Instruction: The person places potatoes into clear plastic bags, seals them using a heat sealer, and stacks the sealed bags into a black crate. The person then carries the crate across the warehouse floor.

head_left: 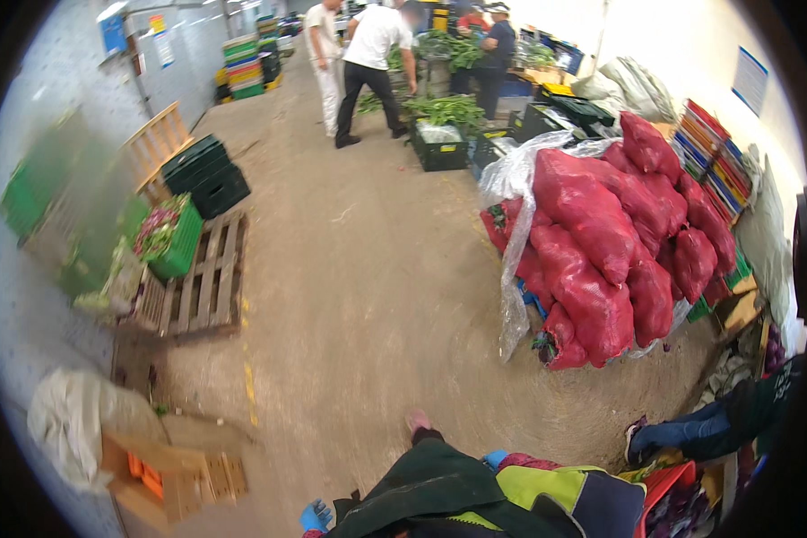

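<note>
Only a small part of my left hand [315, 516] shows at the bottom edge, in a blue glove beside a dark green garment [430, 484] that covers my lap. Whether it holds anything is hidden. A small blue patch [495, 459] just right of the garment's top may be my right hand's glove; most of it is covered by a yellow-green and navy cloth [565, 493]. A pink shoe tip [417, 420] pokes out beyond the garment. A red crate [662, 484] with purple produce [681, 513] stands at my lower right.
A tall pile of red mesh sacks [601, 242] under clear plastic stands right. A seated person's jeans leg [690, 435] is at lower right. Wooden pallet [202, 282] and green crates [175, 242] left, cardboard box [166, 471] lower left. Three people [368, 63] work among greens far back.
</note>
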Available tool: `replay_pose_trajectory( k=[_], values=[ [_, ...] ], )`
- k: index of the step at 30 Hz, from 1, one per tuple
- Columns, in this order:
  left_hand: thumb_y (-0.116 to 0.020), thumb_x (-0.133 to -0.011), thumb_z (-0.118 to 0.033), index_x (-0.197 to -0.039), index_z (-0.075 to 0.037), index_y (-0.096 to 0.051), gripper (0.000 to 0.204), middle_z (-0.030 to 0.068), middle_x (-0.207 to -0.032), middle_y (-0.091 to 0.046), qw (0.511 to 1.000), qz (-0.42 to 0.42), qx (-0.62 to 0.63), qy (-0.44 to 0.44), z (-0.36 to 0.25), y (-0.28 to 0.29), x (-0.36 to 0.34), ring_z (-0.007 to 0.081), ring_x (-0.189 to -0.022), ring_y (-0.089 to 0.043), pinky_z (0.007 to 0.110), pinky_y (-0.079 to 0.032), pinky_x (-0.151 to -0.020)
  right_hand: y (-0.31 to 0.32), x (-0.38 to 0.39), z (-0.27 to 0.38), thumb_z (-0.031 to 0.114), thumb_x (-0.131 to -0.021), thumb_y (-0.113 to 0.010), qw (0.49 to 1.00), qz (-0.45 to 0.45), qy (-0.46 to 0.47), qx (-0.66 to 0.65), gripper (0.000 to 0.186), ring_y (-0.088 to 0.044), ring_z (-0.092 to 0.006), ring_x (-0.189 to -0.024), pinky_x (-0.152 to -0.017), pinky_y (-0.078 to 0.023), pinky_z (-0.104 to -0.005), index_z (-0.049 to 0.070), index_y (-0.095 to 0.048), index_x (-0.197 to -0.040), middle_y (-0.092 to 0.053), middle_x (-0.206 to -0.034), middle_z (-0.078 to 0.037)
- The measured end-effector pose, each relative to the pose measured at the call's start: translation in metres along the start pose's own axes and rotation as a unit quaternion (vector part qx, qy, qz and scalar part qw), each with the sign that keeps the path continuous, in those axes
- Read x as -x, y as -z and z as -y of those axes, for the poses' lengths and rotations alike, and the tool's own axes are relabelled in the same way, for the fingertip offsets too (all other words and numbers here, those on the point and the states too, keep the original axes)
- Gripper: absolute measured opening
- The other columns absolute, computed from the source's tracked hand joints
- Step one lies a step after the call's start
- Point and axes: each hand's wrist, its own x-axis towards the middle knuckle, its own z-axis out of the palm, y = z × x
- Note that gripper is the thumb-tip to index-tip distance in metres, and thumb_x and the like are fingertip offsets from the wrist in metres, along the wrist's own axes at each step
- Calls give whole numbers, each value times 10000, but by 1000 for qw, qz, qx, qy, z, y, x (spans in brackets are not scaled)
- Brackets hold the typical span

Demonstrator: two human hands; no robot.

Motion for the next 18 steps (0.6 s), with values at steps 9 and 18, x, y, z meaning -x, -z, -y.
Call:
replay_pose_trajectory(
  k=[9, 18],
  values=[
    [-406, -946, -354, -1147, -66, -601, 402, 102, -941, -659, 993, 23, -111, 30, -210, -175, -80, 275, -760, -640, 435, -525, -659, 233, -175, 120, 367, -794, -629, 970, -41, 58, 234, 292, -672, -316, -812, -697, -520, -428, 105, -723, -882, -689, -908, -145],
    [-401, -950, -361, -1132, -55, -606, 411, 114, -936, -661, 988, 29, -138, 54, -387, -289, -179, 277, -757, -643, 430, -528, -666, 468, -297, 355, 295, -876, -542, 889, -167, -47, -424, 354, -690, -244, -706, -575, -539, -359, 53, -634, -1118, -699, -877, -144]
  ],
)
